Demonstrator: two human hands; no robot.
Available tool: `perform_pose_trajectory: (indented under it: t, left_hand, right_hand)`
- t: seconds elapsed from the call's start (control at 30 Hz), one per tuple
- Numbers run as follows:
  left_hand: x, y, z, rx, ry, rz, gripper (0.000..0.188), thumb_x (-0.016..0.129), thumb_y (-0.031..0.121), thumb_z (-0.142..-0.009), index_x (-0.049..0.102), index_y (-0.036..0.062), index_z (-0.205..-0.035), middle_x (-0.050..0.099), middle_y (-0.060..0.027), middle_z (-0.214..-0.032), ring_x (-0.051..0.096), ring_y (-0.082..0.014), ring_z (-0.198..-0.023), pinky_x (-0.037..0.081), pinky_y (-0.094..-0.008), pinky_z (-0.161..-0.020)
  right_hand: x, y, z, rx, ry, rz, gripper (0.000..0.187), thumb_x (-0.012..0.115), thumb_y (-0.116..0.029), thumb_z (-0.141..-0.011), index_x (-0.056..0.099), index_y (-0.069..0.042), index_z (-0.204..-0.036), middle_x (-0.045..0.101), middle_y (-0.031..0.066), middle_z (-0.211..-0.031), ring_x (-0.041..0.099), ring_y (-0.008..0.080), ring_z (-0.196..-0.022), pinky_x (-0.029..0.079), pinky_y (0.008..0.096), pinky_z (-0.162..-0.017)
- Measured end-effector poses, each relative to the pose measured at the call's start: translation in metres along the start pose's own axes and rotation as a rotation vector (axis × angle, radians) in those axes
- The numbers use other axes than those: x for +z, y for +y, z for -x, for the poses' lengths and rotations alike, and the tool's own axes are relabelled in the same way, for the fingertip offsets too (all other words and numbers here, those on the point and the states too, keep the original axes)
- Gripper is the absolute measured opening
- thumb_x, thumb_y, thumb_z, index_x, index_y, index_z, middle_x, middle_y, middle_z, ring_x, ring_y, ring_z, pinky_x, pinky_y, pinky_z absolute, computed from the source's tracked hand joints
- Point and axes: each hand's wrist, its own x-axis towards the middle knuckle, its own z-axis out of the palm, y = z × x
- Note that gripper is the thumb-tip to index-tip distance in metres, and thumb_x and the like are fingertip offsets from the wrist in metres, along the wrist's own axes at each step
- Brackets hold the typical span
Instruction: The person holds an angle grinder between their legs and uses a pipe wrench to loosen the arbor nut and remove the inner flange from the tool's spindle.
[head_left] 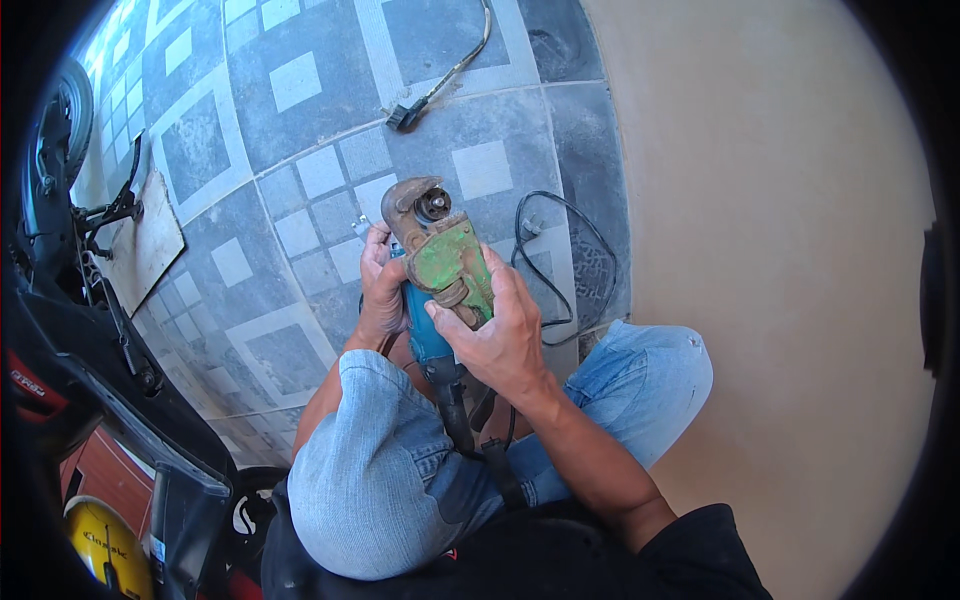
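A green, rusty pipe wrench [447, 258] lies over the head of a blue angle grinder [427, 335]. The wrench's hooked jaw curves beside the grinder's round metal spindle [434, 204]; whether they touch I cannot tell. My left hand [381, 292] is closed around the grinder's head, its thumb against the wrench's left side. Around the wrench's body my right hand [505, 340] is closed, thumb on the near end and fingers along the right edge. The grinder's black rear end points down between my bent knees. Part of the blue body is hidden beneath the wrench.
Patterned grey tiles [240, 262] form the floor. A black plug [403, 116] on a cord lies ahead, and a black cable [568, 318] loops at right. A motorbike [110, 370] stands left, near a flat board [150, 245] and a yellow helmet [100, 535]. A beige surface [760, 230] borders the right.
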Motion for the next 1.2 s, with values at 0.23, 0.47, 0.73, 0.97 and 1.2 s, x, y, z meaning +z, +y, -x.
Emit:
perform_pose_trajectory:
  t: [0.23, 0.47, 0.73, 0.97, 1.2]
  left_hand:
    - [-0.002, -0.001, 0.000, 0.010, -0.057, 0.050, 0.080, 0.082, 0.020, -0.079, 0.037, -0.0025, -0.141, 0.054, -0.0154, -0.134, 0.063, -0.0236, -0.119, 0.057, -0.0383, -0.099]
    - [-0.007, 0.002, 0.007, -0.009, -0.043, 0.067, 0.083, 0.081, 0.020, -0.077, 0.036, -0.0007, -0.144, 0.054, -0.0150, -0.136, 0.061, -0.0250, -0.122, 0.054, -0.0398, -0.104]
    - [-0.009, 0.003, 0.005, -0.030, -0.065, 0.107, 0.083, 0.080, 0.019, -0.076, 0.038, -0.0003, -0.144, 0.055, -0.0153, -0.136, 0.061, -0.0253, -0.122, 0.054, -0.0401, -0.105]
    - [-0.003, 0.005, 0.001, -0.048, -0.140, 0.138, 0.094, 0.090, 0.038, -0.075, 0.038, 0.0005, -0.144, 0.058, -0.0139, -0.133, 0.065, -0.0243, -0.117, 0.058, -0.0405, -0.101]
    - [0.001, 0.014, -0.004, 0.026, -0.115, 0.145, 0.050, 0.071, 0.031, -0.094, 0.052, 0.0024, -0.130, 0.065, -0.0121, -0.116, 0.069, -0.0215, -0.101, 0.062, -0.0384, -0.087]
  right_hand:
    - [-0.005, -0.003, 0.001, -0.040, -0.025, 0.032, 0.085, 0.086, -0.026, -0.077, 0.046, 0.010, -0.142, 0.062, 0.0244, -0.106, 0.067, 0.0396, -0.092, 0.055, 0.0453, -0.078]
    - [-0.009, -0.011, 0.002, 0.000, -0.083, 0.002, 0.088, 0.088, -0.026, -0.075, 0.046, 0.008, -0.145, 0.062, 0.0228, -0.103, 0.067, 0.0375, -0.089, 0.055, 0.0436, -0.077]
    - [-0.016, -0.016, -0.001, -0.044, -0.111, 0.063, 0.087, 0.086, -0.026, -0.076, 0.045, 0.006, -0.146, 0.061, 0.0219, -0.104, 0.067, 0.0375, -0.090, 0.055, 0.0437, -0.077]
    - [-0.010, -0.024, 0.001, -0.038, -0.079, 0.089, 0.088, 0.082, -0.025, -0.079, 0.040, 0.010, -0.148, 0.060, 0.0218, -0.102, 0.065, 0.0367, -0.087, 0.055, 0.0436, -0.075]
    - [-0.021, -0.034, -0.011, -0.111, -0.102, 0.158, 0.088, 0.081, -0.027, -0.080, 0.039, 0.011, -0.148, 0.059, 0.0222, -0.102, 0.063, 0.0373, -0.090, 0.054, 0.0436, -0.077]
